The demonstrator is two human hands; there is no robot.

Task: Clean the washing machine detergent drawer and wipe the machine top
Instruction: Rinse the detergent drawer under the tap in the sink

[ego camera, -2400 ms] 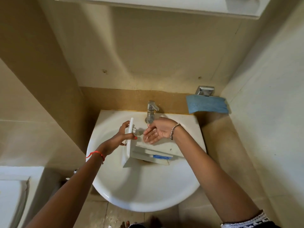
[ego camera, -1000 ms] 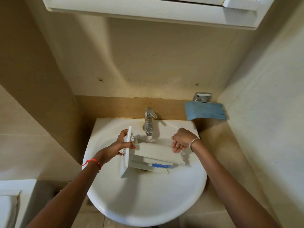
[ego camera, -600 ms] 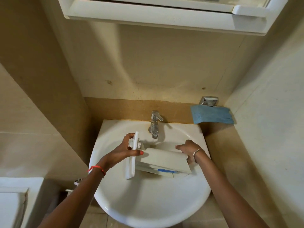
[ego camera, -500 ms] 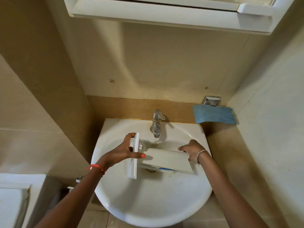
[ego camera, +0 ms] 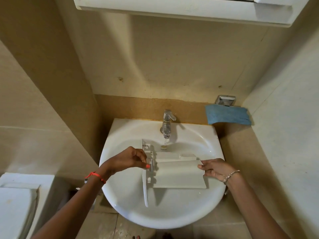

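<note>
White sink (ego camera: pixel 120 204) set against beige walls (ego camera: pixel 172 57); blue cloth (ego camera: pixel 227 115) hangs far right. Left hand (ego camera: pixel 127 159) and right hand (ego camera: pixel 215 168) pinch the detergent drawer (ego camera: pixel 179 175) by its ends, near the tap (ego camera: pixel 167 123).

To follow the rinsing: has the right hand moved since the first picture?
Yes. From below the faucet, the right hand went right and nearer the person, to the drawer's end.

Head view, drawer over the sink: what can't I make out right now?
Detergent drawer compartments: turned away from the head camera, so residue is unreadable.
Sink floor beneath the drawer: covered by it.
Right hand fingers under the drawer's end: hidden by the drawer.
White unit at lower left: cut off by the frame edge.
Cabinet above: cut off by the top edge.
</note>
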